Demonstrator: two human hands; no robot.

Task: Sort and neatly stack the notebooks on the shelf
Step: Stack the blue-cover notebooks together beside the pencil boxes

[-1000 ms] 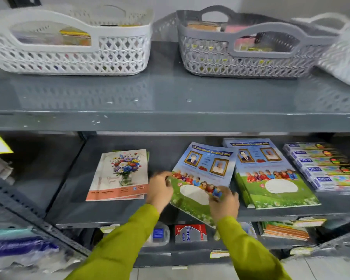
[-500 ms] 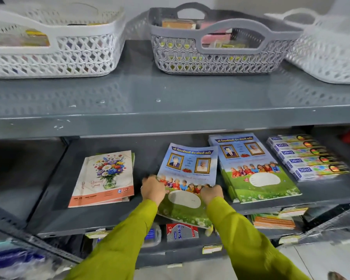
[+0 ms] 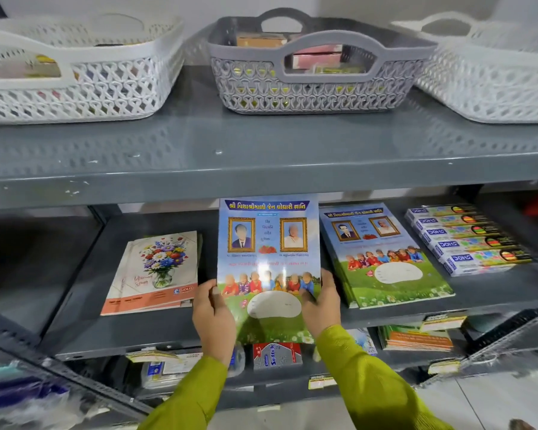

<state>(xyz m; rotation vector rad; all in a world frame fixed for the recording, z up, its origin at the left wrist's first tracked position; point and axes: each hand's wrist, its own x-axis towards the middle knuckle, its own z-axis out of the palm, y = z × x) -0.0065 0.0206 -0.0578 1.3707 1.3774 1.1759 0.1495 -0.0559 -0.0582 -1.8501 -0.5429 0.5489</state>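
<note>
The notebook [image 3: 268,268] I'm holding by its side edges, left hand [image 3: 213,318] and right hand [image 3: 320,305] gripping, lifted before the shelf [image 3: 494,293]; I'm aiming squarely onto the matching stack [image 3: 385,259].

Three baskets sit on the top shelf [image 3: 261,156]: two white ones [image 3: 75,82] [image 3: 491,79] and one grey one [image 3: 317,76]. Below are five long boxes [image 3: 469,240], one lifted notebook [image 3: 267,268], and two notebook piles [image 3: 156,274] [image 3: 382,259]. Two hands [image 3: 213,318] [image 3: 322,305] show.
</note>
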